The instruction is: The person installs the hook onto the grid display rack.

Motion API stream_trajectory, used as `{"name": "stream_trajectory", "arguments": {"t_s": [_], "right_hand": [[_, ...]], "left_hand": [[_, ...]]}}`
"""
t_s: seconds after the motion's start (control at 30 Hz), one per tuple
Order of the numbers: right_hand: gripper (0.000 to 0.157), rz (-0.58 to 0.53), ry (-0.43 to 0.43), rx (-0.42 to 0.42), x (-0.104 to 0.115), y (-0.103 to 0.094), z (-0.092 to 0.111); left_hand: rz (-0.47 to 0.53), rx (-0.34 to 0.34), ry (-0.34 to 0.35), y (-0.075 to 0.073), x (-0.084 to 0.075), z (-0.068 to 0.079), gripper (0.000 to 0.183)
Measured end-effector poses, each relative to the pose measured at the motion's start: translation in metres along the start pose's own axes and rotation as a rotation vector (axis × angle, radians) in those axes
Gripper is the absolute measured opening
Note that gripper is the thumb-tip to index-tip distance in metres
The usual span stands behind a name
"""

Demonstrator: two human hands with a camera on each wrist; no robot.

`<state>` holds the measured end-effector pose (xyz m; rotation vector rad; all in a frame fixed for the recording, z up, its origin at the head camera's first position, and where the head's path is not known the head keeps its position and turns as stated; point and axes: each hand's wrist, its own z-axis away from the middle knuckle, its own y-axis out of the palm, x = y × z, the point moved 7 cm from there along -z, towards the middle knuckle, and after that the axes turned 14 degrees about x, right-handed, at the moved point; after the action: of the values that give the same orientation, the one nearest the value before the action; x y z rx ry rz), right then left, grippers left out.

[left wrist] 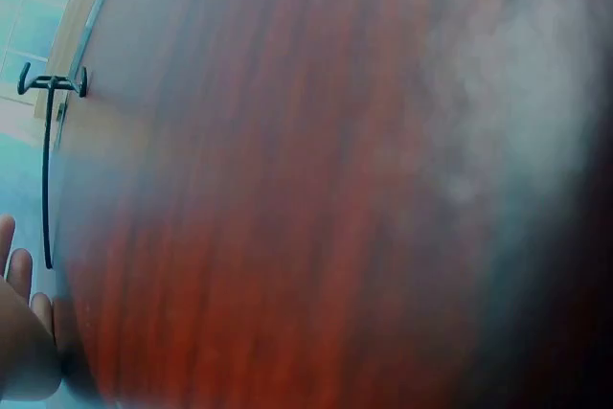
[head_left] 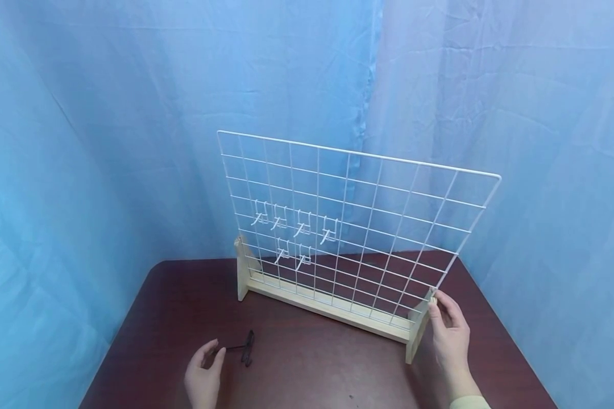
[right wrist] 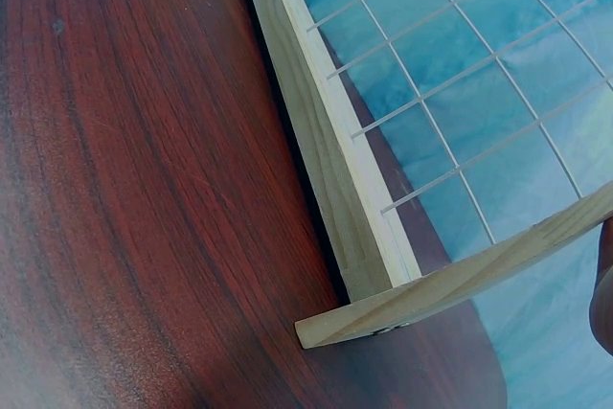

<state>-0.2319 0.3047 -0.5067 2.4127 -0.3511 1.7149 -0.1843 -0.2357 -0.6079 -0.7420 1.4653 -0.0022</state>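
A white wire grid panel stands upright in a pale wooden stand. Several white double-pronged hooks hang on its left half, in an upper row and a lower pair. My right hand grips the top of the stand's right end piece, thumb in front. To the front left, my left hand pinches the rod end of a black metal hook, whose forked cross-piece points at the stand. The left wrist view shows this hook raised, overlapping the stand behind it.
Everything is on a dark red-brown wooden table. Light blue curtains surround its back and sides. A small dark speck lies near the front edge. The stand sits at an angle, its right end nearer to me.
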Motion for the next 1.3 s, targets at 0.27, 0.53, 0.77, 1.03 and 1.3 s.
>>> {"name": "stream_trajectory", "arguments": {"t_s": [0.27,0.53,0.77,1.03,1.3], "right_hand": [[0.033,0.034,-0.027,0.019,0.027,0.008,0.006],[0.033,0.042,-0.020,0.017,0.029,0.009,0.007],[0.034,0.042,-0.011,0.013,0.009,0.003,0.003],[0.035,0.076,-0.007,0.009,-0.001,0.000,0.001],[0.035,0.054,-0.006,0.006,-0.001,0.000,0.000]], "left_hand": [[-0.114,0.111,0.114,0.003,-0.008,-0.006,0.042],[-0.234,0.178,0.203,0.005,-0.012,-0.009,0.049],[-0.296,0.191,0.252,0.005,-0.011,-0.010,0.053],[-0.339,0.250,0.225,0.009,-0.007,-0.014,0.056],[-0.406,0.316,0.221,0.010,-0.005,-0.016,0.052]]}}
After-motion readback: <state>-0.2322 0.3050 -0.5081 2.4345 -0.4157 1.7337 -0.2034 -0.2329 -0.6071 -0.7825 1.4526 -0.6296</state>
